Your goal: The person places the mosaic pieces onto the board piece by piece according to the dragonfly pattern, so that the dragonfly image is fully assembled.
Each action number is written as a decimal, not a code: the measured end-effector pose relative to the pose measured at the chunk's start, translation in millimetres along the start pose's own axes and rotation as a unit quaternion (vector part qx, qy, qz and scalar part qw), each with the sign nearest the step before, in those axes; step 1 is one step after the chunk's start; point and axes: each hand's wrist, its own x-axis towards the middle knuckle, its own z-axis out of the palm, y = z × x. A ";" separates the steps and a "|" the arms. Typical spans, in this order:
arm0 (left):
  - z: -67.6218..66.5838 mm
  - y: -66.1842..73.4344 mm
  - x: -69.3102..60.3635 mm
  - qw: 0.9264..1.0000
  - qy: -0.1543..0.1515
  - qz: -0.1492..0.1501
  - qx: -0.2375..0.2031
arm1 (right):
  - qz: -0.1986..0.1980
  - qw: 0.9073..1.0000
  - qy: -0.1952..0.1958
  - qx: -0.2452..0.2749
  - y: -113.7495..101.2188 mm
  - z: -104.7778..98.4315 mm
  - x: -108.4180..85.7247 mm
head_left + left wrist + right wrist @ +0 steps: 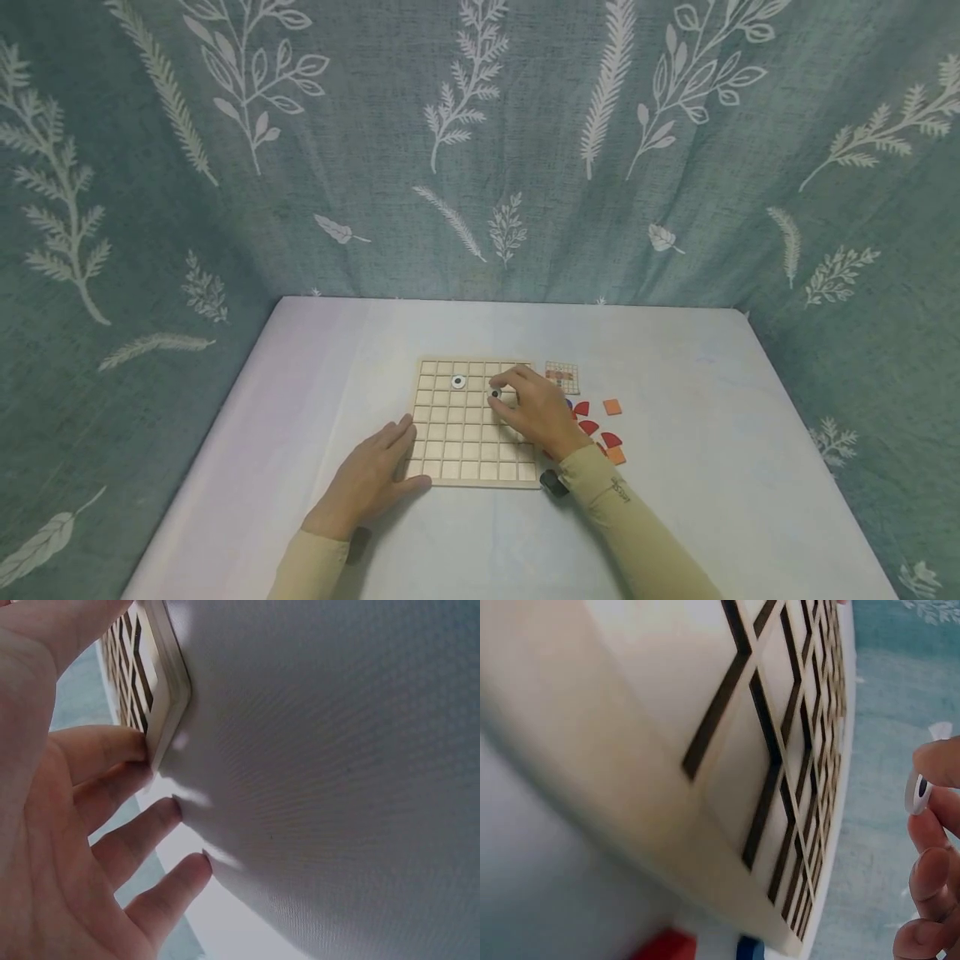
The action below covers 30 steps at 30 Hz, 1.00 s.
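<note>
A pale wooden board (472,482) with a raised square grid lies on the white table. Near its far left part, a white disc with a black centre (458,382) sits in one of the cells. My right hand (536,408) pinches a second white disc (916,793) of the same look between thumb and finger, over the upper right part of the grid. At the board's left side rests my left hand (367,477); its fingers are extended along the edge and its thumb lies by the near left corner.
Right of the board lies a small patterned grid card (562,377). Several red wedge pieces (588,427), a partly hidden blue piece (568,404) and orange squares (612,407) are scattered below it, some behind the right forearm. A leaf-patterned curtain (480,225) encloses the table.
</note>
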 end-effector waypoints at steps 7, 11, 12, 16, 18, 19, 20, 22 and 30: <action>-1.0 0.1 1.3 1.000 -0.010 -0.008 0.003 | -0.019 1.000 -0.003 0.012 1.1 15.5 12.3; -2.1 0.7 1.4 1.000 -0.020 -0.016 -0.001 | -0.014 1.000 -0.016 0.003 0.0 21.4 17.1; -2.4 1.0 1.4 1.000 -0.022 -0.017 -0.001 | -0.011 1.000 -0.021 0.000 -0.3 22.3 17.9; -3.1 1.7 1.6 1.000 -0.017 -0.011 0.001 | 0.011 0.999 -0.044 -0.003 -2.2 24.7 21.4; -3.8 1.9 1.5 1.000 -0.009 -0.003 0.003 | 0.022 0.998 -0.054 -0.007 -2.7 25.7 23.6; -4.0 1.9 1.4 1.000 -0.004 0.001 0.004 | 0.027 0.998 -0.057 -0.007 -3.0 26.0 25.1; -4.4 2.1 1.2 1.000 0.000 0.004 0.004 | 0.033 0.998 -0.061 -0.007 -3.1 26.3 26.5; -4.8 2.2 0.9 1.000 0.005 0.007 0.004 | 0.042 0.997 -0.071 -0.007 -3.1 26.8 29.3; -3.7 2.2 1.6 1.000 -0.018 -0.009 -0.004 | 0.060 0.991 -0.116 -0.024 2.1 26.8 34.4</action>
